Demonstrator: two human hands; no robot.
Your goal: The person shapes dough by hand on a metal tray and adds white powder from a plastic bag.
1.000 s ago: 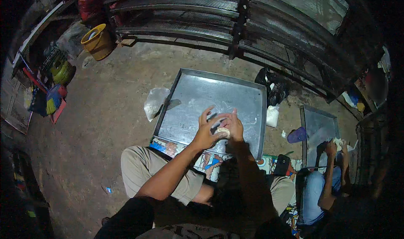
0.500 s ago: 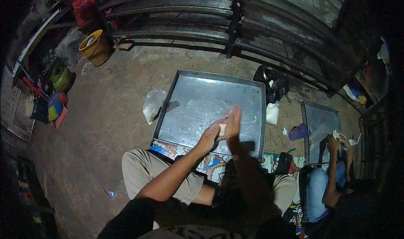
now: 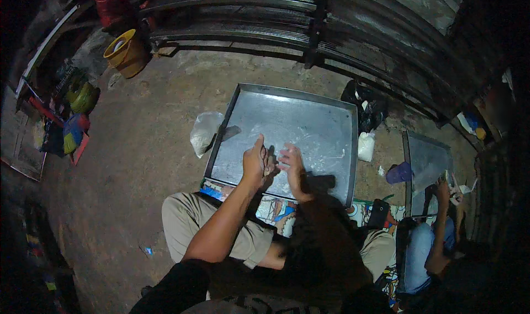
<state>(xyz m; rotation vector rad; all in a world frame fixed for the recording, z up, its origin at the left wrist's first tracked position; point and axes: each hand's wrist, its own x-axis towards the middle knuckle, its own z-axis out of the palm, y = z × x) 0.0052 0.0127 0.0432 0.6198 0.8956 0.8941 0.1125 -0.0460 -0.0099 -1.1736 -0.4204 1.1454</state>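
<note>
The person's left hand hangs over the near part of a wide metal tray, thumb raised and fingers curled toward the right; whether they close on anything, I cannot tell. The right hand faces it just beside, its fingers loosely spread (a little blurred) and pointing left. The tray lies directly beneath both, its surface streaked with white powder, and its near edge meets a colourful patterned mat. Just beside its left wall sits a clear plastic bag with something white inside; off its right wall stand a smaller white bag and, farther back, a black bag. A purple cup rests against a second tray, where a co-worker's hands work at something pale (too small to name). A dark phone lies on the mat. Beyond, a yellow bucket stands near dark racks.
</note>
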